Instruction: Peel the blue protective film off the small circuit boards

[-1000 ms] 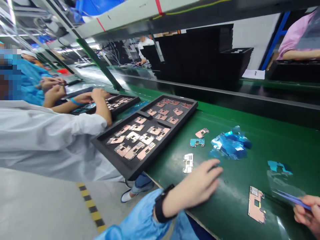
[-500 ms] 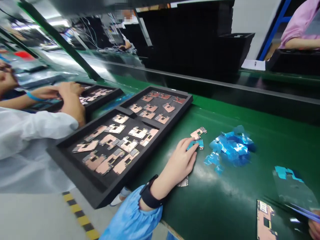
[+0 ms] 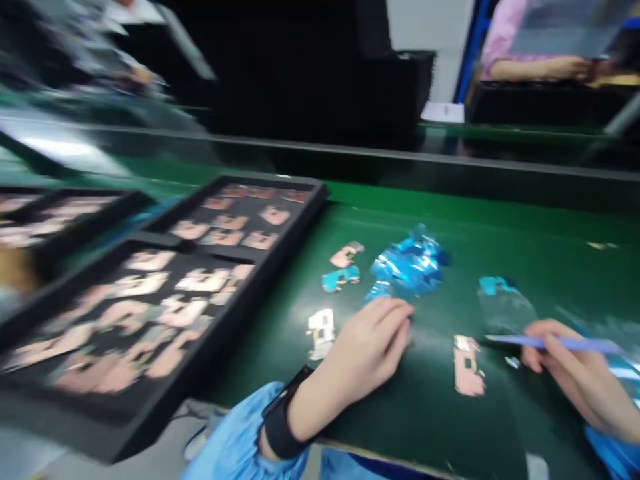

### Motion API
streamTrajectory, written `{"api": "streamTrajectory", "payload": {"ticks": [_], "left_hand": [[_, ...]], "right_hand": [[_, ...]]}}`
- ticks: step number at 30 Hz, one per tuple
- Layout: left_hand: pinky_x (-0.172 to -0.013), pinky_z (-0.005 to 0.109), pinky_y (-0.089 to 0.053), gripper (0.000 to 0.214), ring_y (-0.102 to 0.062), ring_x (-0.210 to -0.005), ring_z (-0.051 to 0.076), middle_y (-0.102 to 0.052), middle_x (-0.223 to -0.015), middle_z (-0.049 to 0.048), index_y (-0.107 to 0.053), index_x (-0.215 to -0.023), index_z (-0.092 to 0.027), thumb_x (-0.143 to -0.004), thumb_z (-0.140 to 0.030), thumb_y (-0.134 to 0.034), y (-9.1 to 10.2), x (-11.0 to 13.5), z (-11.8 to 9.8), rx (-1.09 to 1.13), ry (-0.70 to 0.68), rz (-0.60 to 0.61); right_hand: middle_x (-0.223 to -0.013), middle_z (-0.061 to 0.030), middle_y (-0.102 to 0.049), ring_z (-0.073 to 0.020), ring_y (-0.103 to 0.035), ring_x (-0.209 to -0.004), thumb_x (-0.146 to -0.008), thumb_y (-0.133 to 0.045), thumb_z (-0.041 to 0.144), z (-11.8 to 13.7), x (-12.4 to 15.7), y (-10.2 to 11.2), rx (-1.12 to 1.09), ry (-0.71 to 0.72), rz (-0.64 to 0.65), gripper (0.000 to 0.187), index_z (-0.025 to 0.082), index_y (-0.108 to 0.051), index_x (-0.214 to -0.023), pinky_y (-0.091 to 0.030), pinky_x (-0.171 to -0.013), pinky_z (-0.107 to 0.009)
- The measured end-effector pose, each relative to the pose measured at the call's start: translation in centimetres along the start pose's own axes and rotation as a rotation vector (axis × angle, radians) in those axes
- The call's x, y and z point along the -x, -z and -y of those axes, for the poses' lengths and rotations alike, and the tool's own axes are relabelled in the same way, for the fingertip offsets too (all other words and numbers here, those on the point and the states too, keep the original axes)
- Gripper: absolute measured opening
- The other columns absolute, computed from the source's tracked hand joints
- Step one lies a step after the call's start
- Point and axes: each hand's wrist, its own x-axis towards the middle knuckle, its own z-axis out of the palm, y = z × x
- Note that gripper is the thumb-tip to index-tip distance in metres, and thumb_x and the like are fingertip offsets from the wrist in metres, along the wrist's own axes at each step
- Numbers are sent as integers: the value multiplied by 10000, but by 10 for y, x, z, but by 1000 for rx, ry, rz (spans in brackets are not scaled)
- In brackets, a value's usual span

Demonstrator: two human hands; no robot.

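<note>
My left hand (image 3: 373, 343), with a black band at the wrist, is over the green work surface just below a pile of crumpled blue film (image 3: 413, 263). Its fingers are loosely bent, and nothing shows in them. Pinched in my right hand (image 3: 565, 363) is a pair of purple tweezers (image 3: 575, 343), its tips pointing left. Near the tips lies a clear sheet (image 3: 505, 308) with a blue film piece (image 3: 496, 285) at its top. A copper-coloured circuit board (image 3: 467, 370) lies between my hands. Left of the film are a blue-covered board (image 3: 341, 279) and a bare board (image 3: 347, 255).
A silvery board (image 3: 321, 333) lies beside my left wrist. The black divided tray (image 3: 300, 223) on the left holds several boards; another tray (image 3: 135, 200) stands beyond it. A ledge (image 3: 350, 150) runs along the back. Across it, a person in a pink sleeve (image 3: 505, 33) is at work.
My left hand has come away from the blue-covered board and moved right, below the film pile. The view has swung right, bringing more of my right hand and the tweezers into sight.
</note>
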Motion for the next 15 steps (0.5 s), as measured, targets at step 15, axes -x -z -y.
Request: {"api": "streamTrajectory", "payload": {"ticks": [15], "left_hand": [[-919, 431, -523, 427, -504, -1142, 294, -522, -1228, 188, -468, -1240, -76, -914, -347, -521, -58, -4, -23, 183, -207, 310]], "right_hand": [[-695, -39, -657, -122, -618, -553, -871, -657, 285, 19, 1, -12, 11, 31, 169, 156, 144, -661, -937, -537, -536, -218]]}}
